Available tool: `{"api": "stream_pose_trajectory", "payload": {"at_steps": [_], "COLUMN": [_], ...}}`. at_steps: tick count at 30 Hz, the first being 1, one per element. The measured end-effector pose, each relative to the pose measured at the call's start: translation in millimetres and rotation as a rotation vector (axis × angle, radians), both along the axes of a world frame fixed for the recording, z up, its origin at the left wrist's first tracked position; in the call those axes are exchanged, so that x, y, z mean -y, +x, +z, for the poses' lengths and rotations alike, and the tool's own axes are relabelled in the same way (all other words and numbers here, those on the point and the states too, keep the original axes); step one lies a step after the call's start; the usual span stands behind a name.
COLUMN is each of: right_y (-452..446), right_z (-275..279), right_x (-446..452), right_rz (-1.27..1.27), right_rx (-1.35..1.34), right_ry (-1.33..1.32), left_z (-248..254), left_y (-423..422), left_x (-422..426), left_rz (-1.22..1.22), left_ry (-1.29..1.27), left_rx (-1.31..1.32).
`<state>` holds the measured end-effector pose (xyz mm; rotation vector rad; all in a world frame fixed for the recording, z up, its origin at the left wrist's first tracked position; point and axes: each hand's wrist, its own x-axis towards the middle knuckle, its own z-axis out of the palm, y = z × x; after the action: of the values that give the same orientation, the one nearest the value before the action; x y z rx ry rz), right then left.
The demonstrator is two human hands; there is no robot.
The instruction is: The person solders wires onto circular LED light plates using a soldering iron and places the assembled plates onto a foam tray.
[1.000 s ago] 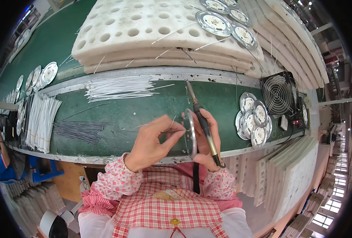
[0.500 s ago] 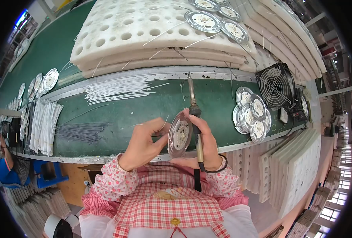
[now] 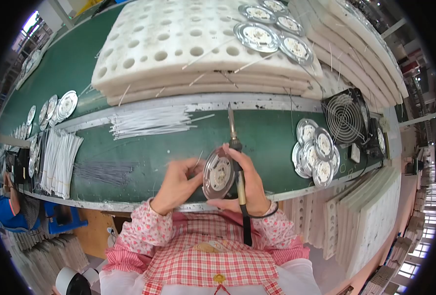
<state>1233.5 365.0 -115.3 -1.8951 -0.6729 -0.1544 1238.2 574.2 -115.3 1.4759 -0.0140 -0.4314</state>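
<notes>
My right hand [image 3: 250, 184] is wrapped round a soldering iron [image 3: 241, 184], whose metal tip points up and away from me. The same hand props a round lamp disc [image 3: 219, 173] with a clear rim and a pale centre plate, tilted up on edge, between its thumb and fingers. At the disc's left edge is my left hand [image 3: 178, 182], thumb and fingers pinched together. A thin wire [image 3: 200, 157] sticks up from its fingertips; the rest of it is hard to make out.
White wires [image 3: 151, 123] lie ahead, with a bundle [image 3: 59, 162] and dark wires [image 3: 107, 171] to the left. Stacked discs [image 3: 314, 152] and a fan [image 3: 345, 117] stand right. Holed foam sheets [image 3: 178, 29] rise behind. A person [image 3: 11, 209] sits far left.
The disc has turned its face more toward me and sits slightly further left and lower. Both hands have shifted slightly with it. The whole view has also moved a little.
</notes>
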Motion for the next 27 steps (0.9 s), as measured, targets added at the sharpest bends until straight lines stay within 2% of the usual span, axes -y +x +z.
{"api": "stream_pose_trajectory", "payload": {"at_steps": [6, 9, 12, 14, 15, 16, 17, 19, 22, 25, 26, 27], "right_y": [-1, -2, -7, -10, -10, -13, -13, -10, -2, -3, -3, -3], "right_z": [1, 0, 7, 5, 1, -5, -10, -17, -15, -11, -12, -14], "right_x": [-2, -4, -7, -12, -15, -18, -23, -24, -35, -37, -36, -35], "right_rz": [-0.05, -0.067, -0.09, -0.079, -0.064, -0.08, -0.093, -0.146, -0.171, -0.221, -0.226, -0.233], "right_rx": [0.009, 0.041, 0.038, 0.039, 0.11, 0.132, 0.209, 0.302, 0.209, 0.166, 0.152, 0.136], "right_ry": [-0.056, -0.078, -0.137, -0.175, -0.216, -0.223, -0.245, -0.268, -0.285, -0.404, -0.44, -0.473], "left_z": [-1, 7, 14, 7, 24, 5, -4, -30, -25, -22, -21, -17], "left_y": [-4, -8, -6, -7, -7, -8, -6, -1, 11, 9, 7, 2], "left_x": [3, 1, 0, 4, 7, 15, 16, 27, 25, 16, 9, 0], "left_rz": [0.054, 0.063, 0.132, 0.051, 0.013, 0.14, 0.159, 0.261, 0.178, 0.428, 0.443, 0.307], "left_ry": [-0.039, 0.038, -0.072, 0.291, 0.41, 0.483, 0.558, 0.556, 0.571, 0.929, 0.985, 1.024], "left_rx": [-0.016, 0.02, -0.138, 0.159, 0.11, 0.282, 0.318, 0.471, 0.326, 0.736, 0.796, 0.852]}}
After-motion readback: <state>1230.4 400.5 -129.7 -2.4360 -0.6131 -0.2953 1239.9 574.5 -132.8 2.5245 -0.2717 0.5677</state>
